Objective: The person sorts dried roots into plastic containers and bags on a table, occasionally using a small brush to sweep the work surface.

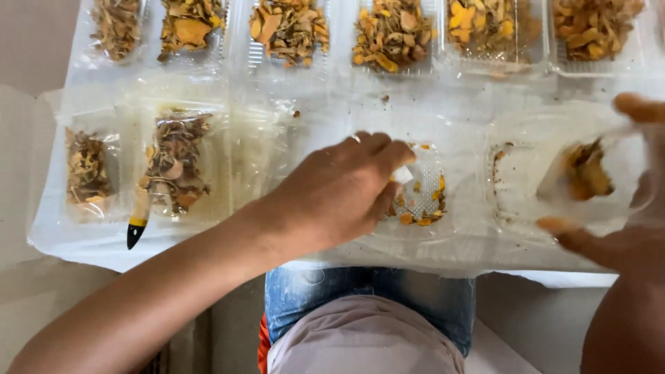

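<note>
My left hand [339, 190] reaches in from the lower left, over a clear plastic tray [422, 228] that holds a few orange dried pieces [419, 218]. Its fingers are bunched together, and a small white piece [403, 174] shows at the fingertips. At the right edge, my right hand [623, 249] grips a clear plastic bag [554, 152] between the thumb above and the fingers below. Inside the bag are orange-brown dried pieces [587, 173]. The bag hangs over a second, nearly bare tray [512, 201].
Along the far side runs a row of several clear trays [391, 34] filled with orange dried slices. At the left lie sealed bags [176, 159] of brown dried bits, with a yellow and black tool [136, 225] beside them. A clear plastic sheet [69, 242] lies under everything.
</note>
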